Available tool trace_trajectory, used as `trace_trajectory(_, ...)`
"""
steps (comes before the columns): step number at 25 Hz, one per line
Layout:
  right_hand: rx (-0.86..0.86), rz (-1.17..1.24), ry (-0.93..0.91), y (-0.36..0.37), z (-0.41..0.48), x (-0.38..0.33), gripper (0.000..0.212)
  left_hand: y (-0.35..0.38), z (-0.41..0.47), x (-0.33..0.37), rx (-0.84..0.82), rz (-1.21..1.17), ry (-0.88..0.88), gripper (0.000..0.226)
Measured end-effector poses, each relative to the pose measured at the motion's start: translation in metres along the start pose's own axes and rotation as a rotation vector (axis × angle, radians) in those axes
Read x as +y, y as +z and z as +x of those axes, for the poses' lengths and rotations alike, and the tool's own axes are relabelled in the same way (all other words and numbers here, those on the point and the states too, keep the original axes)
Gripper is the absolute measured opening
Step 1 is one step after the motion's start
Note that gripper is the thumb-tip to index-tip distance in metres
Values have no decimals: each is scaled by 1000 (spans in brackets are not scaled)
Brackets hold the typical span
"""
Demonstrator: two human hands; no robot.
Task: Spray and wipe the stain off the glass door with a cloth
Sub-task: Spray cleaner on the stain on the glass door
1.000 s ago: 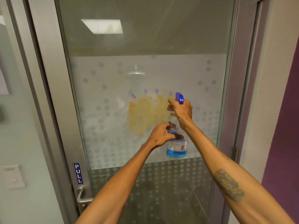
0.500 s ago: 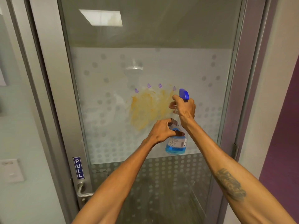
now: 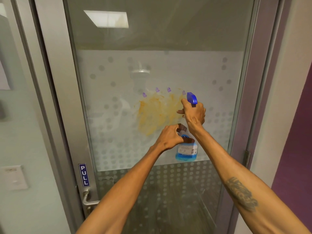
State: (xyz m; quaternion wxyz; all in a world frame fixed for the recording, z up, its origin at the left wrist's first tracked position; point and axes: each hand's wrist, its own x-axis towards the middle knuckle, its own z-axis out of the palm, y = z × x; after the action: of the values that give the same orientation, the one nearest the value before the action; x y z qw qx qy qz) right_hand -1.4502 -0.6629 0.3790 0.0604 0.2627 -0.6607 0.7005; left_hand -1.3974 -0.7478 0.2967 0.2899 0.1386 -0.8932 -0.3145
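Here both arms reach forward and up toward the glass door (image 3: 168, 39), forearms bare, the right one bearing a dark tattoo (image 3: 241, 194) on its inner side. The right hand (image 3: 194, 115) is raised highest, wrist bent, fingers wrapped tight around the neck of the spray bottle (image 3: 186, 152) just under its blue nozzle (image 3: 192, 98), which points left at the glass. The left hand (image 3: 170, 137) sits lower and to the left, curled closed around the bottle's shoulder, thumb and fingers pressed on the clear plastic above the label. So both hands are clamped on the one bottle, close together but not touching each other. The bottle hangs upright between them, with blue liquid pooled in its bottom part.

The stain (image 3: 157, 114) is a yellow-orange smear on the frosted, dotted band of the door, just left of the right hand and above the left. Four small purple marks sit along its upper edge. No cloth can be seen in this view.

Lower left on the door frame are a blue PULL sign (image 3: 84, 174) and a metal handle (image 3: 88, 200).

Compared with half a second ago, the grip of both hands looks the same, and the bottle stays at the stain's right edge. The whole scene sits slightly lower and more to the right in view, so the ceiling light's reflection (image 3: 107, 18) shows farther right; the stain looks unchanged.
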Motion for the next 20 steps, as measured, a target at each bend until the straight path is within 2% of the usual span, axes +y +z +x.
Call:
trace_trajectory(4, -68, 6, -29, 7, -4, -7, 30, -9, -1, -2, 9, -1, -19, 49)
trace_trajectory(8, -44, 18, -32, 18, -12, -15, 30, -25, -7, -6, 38, 43, -28, 55)
trace_trajectory(14, -71, -4, -46, 36, -28, -24, 30, -46, -23, -15, 52, 21, -42, 52)
trace_trajectory(17, -97, 30, -65, 45, -38, -28, 22, -58, -30, -21, 59, 16, -64, 55)
trace_trajectory(20, -74, -10, -86, 53, -47, -32, 28, -65, -39, -26, 59, 23, -70, 58)
